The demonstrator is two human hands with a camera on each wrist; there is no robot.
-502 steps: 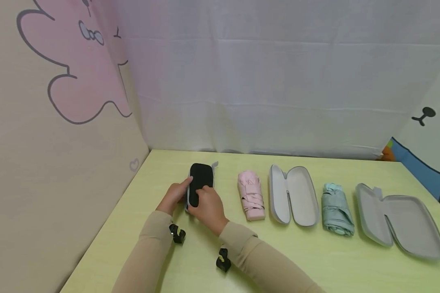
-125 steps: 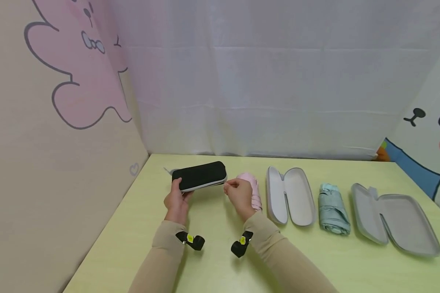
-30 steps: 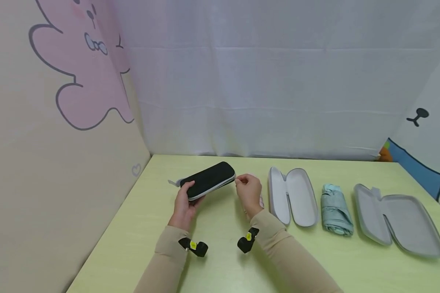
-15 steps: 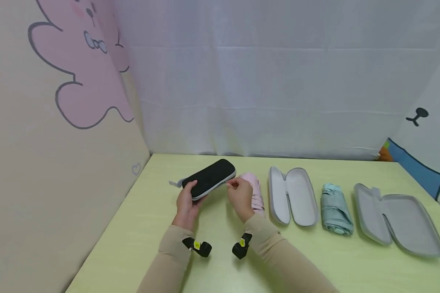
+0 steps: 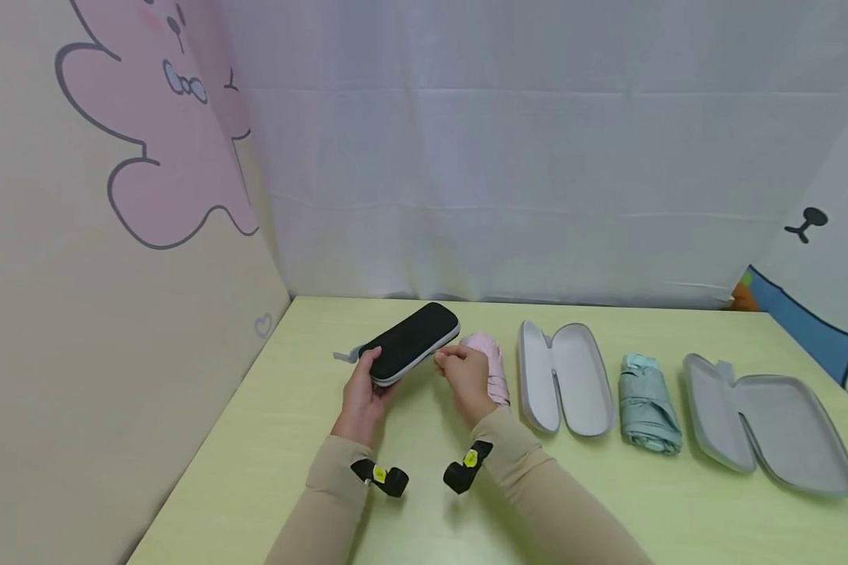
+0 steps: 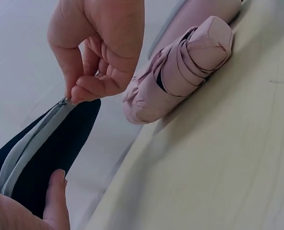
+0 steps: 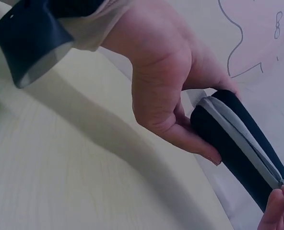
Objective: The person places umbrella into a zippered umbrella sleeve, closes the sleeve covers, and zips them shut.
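A black zip case with a grey zip band is held off the table, tilted with its far end up to the right. My left hand grips its near end, thumb on top and fingers beneath. Thumb and forefinger of my right hand pinch the small zip pull on the long side facing me. A narrow slit shows along the zip in the right wrist view. From the case's left end sticks out a grey strap.
Just behind my right hand lies a pink folded umbrella, partly covered. Further right are an opened white hard case, a green folded umbrella and a larger opened grey case. A white curtain hangs behind the table.
At first the case lay on the table under both hands; it is now lifted and turned. Over the last second my right hand moved left from the case's right end along its near side.
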